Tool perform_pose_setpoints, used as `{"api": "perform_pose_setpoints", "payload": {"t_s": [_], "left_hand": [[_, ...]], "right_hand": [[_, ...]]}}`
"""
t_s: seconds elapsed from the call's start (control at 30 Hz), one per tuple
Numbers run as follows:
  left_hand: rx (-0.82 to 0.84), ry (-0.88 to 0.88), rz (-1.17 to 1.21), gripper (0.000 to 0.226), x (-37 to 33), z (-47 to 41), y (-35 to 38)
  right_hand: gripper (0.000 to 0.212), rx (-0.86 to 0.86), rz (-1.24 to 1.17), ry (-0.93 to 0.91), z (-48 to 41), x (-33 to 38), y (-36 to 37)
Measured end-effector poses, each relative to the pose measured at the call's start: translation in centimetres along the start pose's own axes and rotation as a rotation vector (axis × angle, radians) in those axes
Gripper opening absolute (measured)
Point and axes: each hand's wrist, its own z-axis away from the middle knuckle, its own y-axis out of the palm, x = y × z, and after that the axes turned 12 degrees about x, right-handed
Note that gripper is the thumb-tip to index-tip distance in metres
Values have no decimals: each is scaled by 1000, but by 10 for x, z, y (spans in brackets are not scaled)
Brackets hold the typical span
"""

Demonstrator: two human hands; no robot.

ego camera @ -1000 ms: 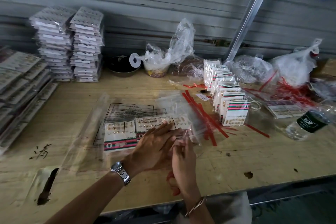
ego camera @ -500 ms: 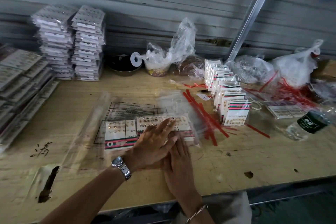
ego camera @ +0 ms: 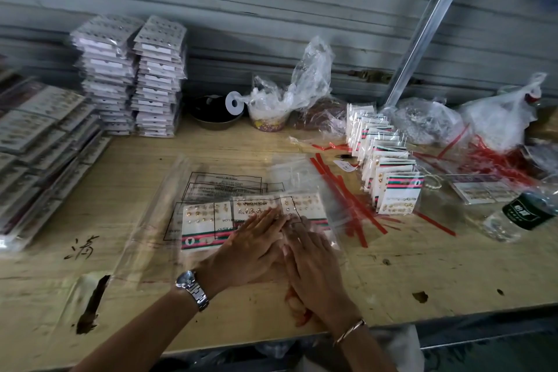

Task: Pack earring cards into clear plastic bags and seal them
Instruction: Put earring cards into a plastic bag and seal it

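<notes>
head view | left hand point(ego camera: 250, 251) and right hand point(ego camera: 314, 266) lie flat side by side, fingers straight, pressing on the clear plastic bag point(ego camera: 157, 220) | bag flat on the wooden table point(ego camera: 422, 275), long side running left to right | white earring cards point(ego camera: 199, 220) in a row inside, striped ends nearest the person, print upside down | bag thin, shiny, see-through

Striped earring cards point(ego camera: 200, 220) lie flat, seemingly inside a clear bag point(ego camera: 150, 231).
</notes>
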Motion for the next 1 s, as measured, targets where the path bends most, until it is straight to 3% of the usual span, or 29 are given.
{"api": "perform_pose_setpoints", "payload": {"t_s": [0.23,0.33,0.43,1.0], "left_hand": [[-25,0,28,54,1,0,3],[-35,-2,19,53,0,1,4],[-62,8,20,53,-1,3,4],[-27,13,-67,56,4,-1,9]], "right_hand": [[48,44,-123,-56,5,-1,1],[46,-34,-119,54,20,5,0],[61,1,-59,179,33,14,-5],[42,-50,-164,182,24,17,10]]}}
